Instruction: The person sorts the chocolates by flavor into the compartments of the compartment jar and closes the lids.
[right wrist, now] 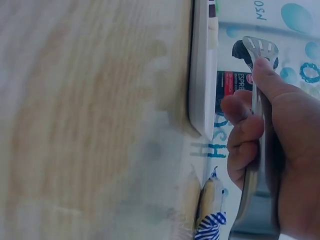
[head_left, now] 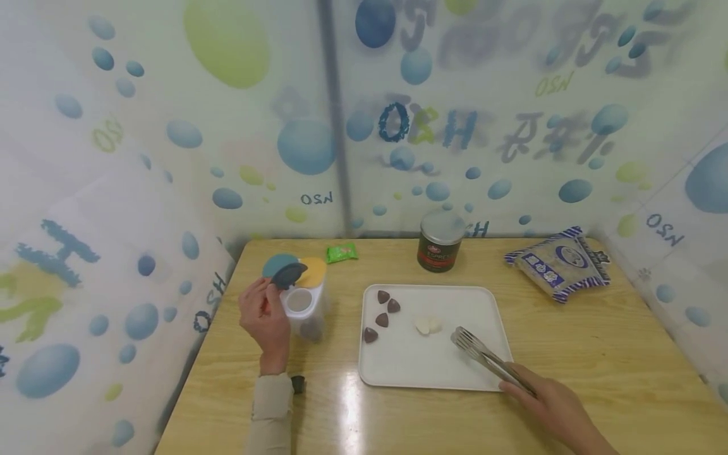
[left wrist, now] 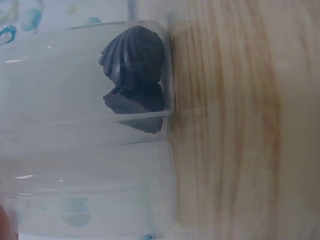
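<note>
Gripping tongs over the tray with my right hand, I had the container well leftward, my left hand pinching its lid.

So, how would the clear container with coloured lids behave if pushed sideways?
The clear container would probably keep its shape, as its walls look straight. It is likely light: the left wrist view shows just a few dark pieces at the bottom. With bare space above them, those might shift.
</note>
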`<state>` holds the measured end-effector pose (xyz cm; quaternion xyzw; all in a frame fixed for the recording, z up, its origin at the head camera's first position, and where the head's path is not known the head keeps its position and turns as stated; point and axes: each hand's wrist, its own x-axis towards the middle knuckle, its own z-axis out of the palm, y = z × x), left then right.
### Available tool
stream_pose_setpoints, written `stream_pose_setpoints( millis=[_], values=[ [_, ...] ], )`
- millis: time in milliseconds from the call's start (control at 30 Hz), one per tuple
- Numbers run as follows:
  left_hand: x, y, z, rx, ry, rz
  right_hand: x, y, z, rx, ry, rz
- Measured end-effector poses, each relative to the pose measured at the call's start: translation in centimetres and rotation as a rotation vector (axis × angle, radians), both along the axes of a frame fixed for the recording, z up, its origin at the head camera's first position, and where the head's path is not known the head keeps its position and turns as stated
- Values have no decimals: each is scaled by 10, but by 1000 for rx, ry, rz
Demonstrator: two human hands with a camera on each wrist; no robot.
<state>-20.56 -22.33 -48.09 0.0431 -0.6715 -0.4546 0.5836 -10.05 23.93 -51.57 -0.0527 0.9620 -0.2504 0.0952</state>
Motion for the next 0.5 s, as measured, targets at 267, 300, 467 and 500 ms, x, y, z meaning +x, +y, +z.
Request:
stream_pose_setpoints(
  millis=[267, 300, 467, 500],
  values=[
    [-1, 0, -2, -12, -17, 2, -16, -16, 11, -24, 84, 55],
    [-1, 0, -2, -12, -15, 1, -19, -20, 13, -34, 88, 60],
    [2, 1, 2, -10, -4, 5, -36, -44, 13, -56, 134, 108],
    [2, 1, 3, -9, 1, 7, -39, -50, 12, -57, 165, 127]
  ],
)
